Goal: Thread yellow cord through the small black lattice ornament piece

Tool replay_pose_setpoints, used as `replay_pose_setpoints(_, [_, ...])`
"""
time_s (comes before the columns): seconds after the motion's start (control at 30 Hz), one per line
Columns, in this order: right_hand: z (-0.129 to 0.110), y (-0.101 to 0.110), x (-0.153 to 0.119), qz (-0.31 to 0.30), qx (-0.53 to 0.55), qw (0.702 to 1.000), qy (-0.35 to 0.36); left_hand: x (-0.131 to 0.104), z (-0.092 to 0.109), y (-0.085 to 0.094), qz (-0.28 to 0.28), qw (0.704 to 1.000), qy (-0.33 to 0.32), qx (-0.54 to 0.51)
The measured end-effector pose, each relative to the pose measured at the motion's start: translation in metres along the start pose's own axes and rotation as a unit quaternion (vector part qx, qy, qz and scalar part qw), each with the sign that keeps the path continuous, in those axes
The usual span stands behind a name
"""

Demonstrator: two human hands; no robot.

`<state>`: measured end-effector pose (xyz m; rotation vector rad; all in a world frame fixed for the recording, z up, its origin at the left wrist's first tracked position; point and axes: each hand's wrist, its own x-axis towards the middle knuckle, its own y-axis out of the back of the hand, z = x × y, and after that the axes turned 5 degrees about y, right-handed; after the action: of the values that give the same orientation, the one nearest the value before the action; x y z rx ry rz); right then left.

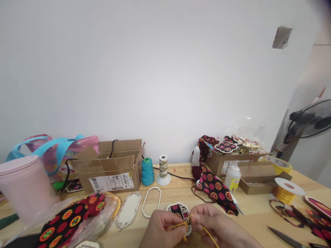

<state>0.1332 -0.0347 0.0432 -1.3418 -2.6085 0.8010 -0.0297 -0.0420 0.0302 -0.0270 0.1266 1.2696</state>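
Note:
At the bottom centre, my left hand (165, 229) pinches a thin yellow cord (210, 237) between thumb and fingers. Just to its right, my right hand (210, 222) is closed on the same cord, fingertips together, with a length hanging below. A small knot or loop of the cord shows between the hands. Behind the fingers lies a cream lattice-edged piece with dark patterned fabric (177, 207), partly covered by both hands. Farther left on the table are a pale oval frame (143, 205) and a cream ornate plate (129, 209).
Teal thread (148, 174) and a striped spool (163, 168) stand behind. An open cardboard box (108, 175) and pink canister (27, 186) are left. Glue bottle (232, 177), yellow cord spool (286, 194) and scissors (284, 237) lie right. Patterned fabric (62, 220) sits front left.

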Motion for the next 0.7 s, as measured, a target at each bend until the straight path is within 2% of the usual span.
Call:
replay_pose_setpoints(0.17, [0.0008, 0.0015, 0.0009, 0.023, 0.033, 0.999, 0.026, -0.0028, -0.0001, 0.0016, 0.015, 0.996, -0.006, -0.083])
replay_pose_setpoints(0.3, [0.0007, 0.0023, -0.0011, 0.019, 0.03, 0.999, 0.028, -0.0052, -0.0022, 0.003, 0.045, 0.996, -0.002, -0.078])
replay_pose_setpoints(0.57, [-0.0005, 0.0026, -0.0005, -0.029, 0.025, 0.998, 0.042, -0.0011, 0.0011, 0.0046, -0.023, 0.997, -0.01, -0.071])
replay_pose_setpoints(0.7, [-0.0025, 0.0012, -0.0018, -0.015, 0.029, 0.998, 0.05, 0.0013, 0.0012, 0.004, -0.035, 0.995, -0.016, -0.087])
